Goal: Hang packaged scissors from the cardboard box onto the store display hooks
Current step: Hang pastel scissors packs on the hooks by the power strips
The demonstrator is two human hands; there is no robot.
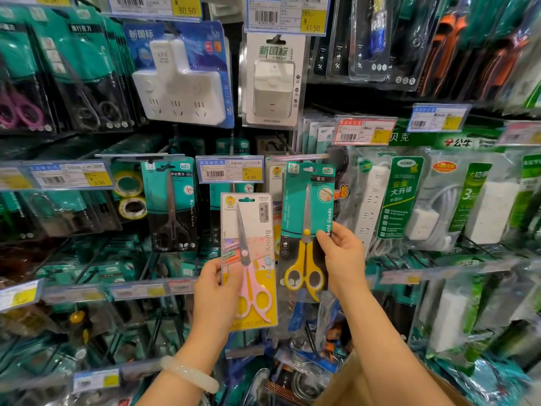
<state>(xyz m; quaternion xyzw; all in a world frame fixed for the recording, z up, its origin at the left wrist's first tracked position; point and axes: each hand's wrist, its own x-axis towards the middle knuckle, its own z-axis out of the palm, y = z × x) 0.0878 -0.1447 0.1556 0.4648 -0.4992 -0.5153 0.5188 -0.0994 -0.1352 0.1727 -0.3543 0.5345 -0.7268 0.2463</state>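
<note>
The yellow-handled scissors pack (306, 230) is being pinched low by the right hand (341, 259), leaving its hang-hole above free for the hook (301, 157), while the pink scissors pack (248, 259) (gripped at its lower edge) is being held ready in the left hand (215, 291).

Cardboard box (439, 385) cut off by the bottom edge, mostly hidden behind the right forearm. Top hole of the yellow scissors pack (307, 218) too blurred to tell whether on a hook. Lower left part of the pink scissors pack (251, 259) hidden by the left hand (216, 284). Small print on price tags (231, 169) unreadable. Side shelves blurred.
</note>
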